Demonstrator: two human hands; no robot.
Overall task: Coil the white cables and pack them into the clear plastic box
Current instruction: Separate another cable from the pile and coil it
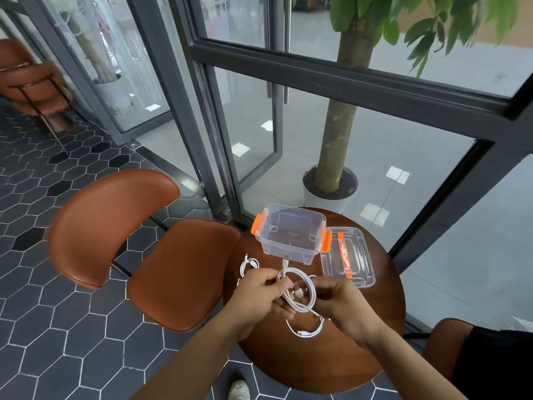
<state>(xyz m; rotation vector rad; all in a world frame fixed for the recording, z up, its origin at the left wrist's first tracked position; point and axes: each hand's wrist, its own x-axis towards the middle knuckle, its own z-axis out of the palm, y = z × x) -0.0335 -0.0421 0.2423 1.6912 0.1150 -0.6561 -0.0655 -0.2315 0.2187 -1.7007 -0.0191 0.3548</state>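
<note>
I'd say this is early going. The clear plastic box (pixel 291 236) stands open at the far side of the round worktop (pixel 375 327), and I can see nothing inside it. Its lid (pixel 347 259) lies flat just to the right of it. No cable has gone in yet.

Both hands are over the middle of the worktop, just this side of the box, busy with the held cable (pixel 298 290). It is wound into a couple of rough loops, with one plug end sticking out toward the box. The left hand (pixel 256 295) pinches the loops at their left side between thumb and curled fingers. The right hand (pixel 343 304) has its fingers curled in at the right side of the loops and grips the cable there, though I cannot tell which strand.

Two more white cables lie on the wood. A small coil (pixel 249 265) sits left of the box, just beyond the left hand, and looks wound already. A loose cable (pixel 305 332) lies nearer, between the wrists, in an open curve rather than a tidy coil.

My judgement is that one coil is nearly finished, one is perhaps done, and one has yet to be wound. After that, all three need packing into the box.
</note>
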